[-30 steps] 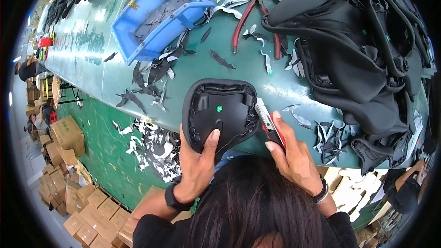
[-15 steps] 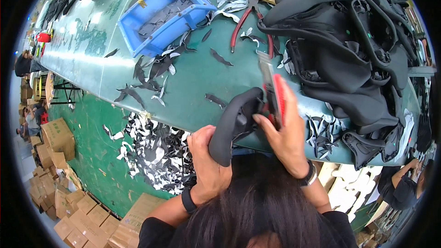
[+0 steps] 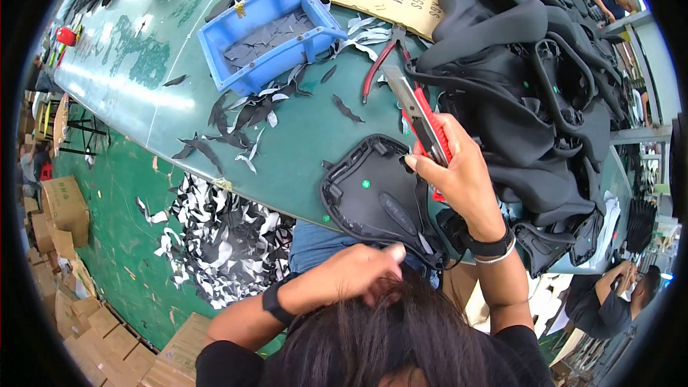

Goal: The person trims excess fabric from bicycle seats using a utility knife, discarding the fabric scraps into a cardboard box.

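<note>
Workshop: green counter (image 3: 287, 165) above a green floor (image 3: 125, 229), cardboard boxes (image 3: 175, 347) at eight o'clock, watched remotely by me, dial centred on the black piece (image 3: 351, 204).
Piece's place: hollow side up at the counter's near edge, lower end reaching past it.
Knife side: right grip (image 3: 462, 168), toward three o'clock, is wrapped around a red utility knife (image 3: 423, 118), blade out toward eleven, clear of the piece.
Lap side: left grip (image 3: 358, 270) sits at six, partly behind hair (image 3: 344, 330); I cannot tell how far it is curled or whether it holds anything.
Apparently done: loose strips (image 3: 247, 111) at ten and a scrap heap (image 3: 222, 236) between eight and nine suggest to me much cutting finished.
Apparently left: whether this rim is finished, I cannot tell; black shells (image 3: 494, 86) pile up at two, unsorted to my eye, so I judge the batch partway.
Nearby: blue bin (image 3: 276, 69) at eleven, pliers (image 3: 375, 70) at twelve.
</note>
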The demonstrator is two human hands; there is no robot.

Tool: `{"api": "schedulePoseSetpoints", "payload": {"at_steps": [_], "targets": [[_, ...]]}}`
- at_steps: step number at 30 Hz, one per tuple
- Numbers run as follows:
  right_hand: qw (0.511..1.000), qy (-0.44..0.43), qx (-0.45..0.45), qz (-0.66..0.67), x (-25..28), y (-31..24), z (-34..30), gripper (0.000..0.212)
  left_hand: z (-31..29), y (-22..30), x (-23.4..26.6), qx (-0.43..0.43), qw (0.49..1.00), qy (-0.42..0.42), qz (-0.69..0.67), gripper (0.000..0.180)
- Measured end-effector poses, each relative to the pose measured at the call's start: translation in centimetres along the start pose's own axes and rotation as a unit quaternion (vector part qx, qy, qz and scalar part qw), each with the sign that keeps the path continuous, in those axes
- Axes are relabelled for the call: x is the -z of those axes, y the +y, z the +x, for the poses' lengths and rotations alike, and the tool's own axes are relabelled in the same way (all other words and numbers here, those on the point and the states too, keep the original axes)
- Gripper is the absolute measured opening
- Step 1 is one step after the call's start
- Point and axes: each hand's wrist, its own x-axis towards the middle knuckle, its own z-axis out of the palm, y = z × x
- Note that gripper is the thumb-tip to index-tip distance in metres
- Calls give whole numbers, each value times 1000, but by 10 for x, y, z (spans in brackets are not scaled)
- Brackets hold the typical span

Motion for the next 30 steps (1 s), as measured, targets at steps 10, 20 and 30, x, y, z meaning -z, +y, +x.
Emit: {"api": "schedulePoseSetpoints", "payload": {"at_steps": [10, 20, 30], "targets": [[997, -3, -45, 68, 11, 2, 12, 44, 57, 54, 36, -483, 615, 407, 471, 19], [987, -10, 56, -151, 43, -17, -14, 58, 61, 55, 37, -501, 639, 412, 413, 9], [869, -157, 103, -458, 49, -39, -34, 53, 60, 51, 35, -524, 682, 420, 289, 15]]}}
